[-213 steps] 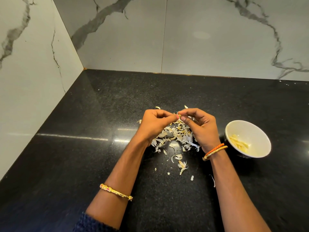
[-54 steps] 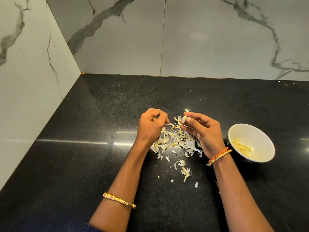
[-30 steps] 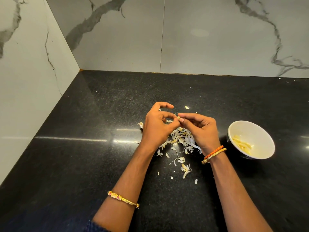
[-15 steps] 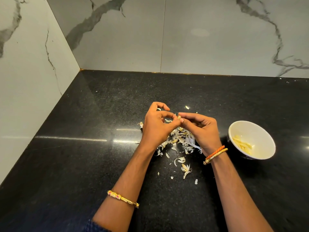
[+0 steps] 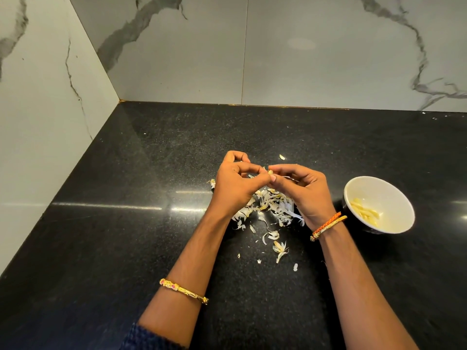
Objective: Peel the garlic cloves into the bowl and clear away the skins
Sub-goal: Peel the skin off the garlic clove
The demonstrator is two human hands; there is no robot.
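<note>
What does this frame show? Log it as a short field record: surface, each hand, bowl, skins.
surface: black stone counter, marble walls behind
left hand: fingertips pinch a garlic clove, shared grip
right hand: pinches the same clove from the other side
bowl: white, right of the hands, peeled cloves inside
skins: loose pile under the hands, scraps nearer the person
stage: peeling under way, skins not cleared

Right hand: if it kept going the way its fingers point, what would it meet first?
The right hand points left, so it would meet the left hand first; their fingers already meet on the clove they pinch.
</note>
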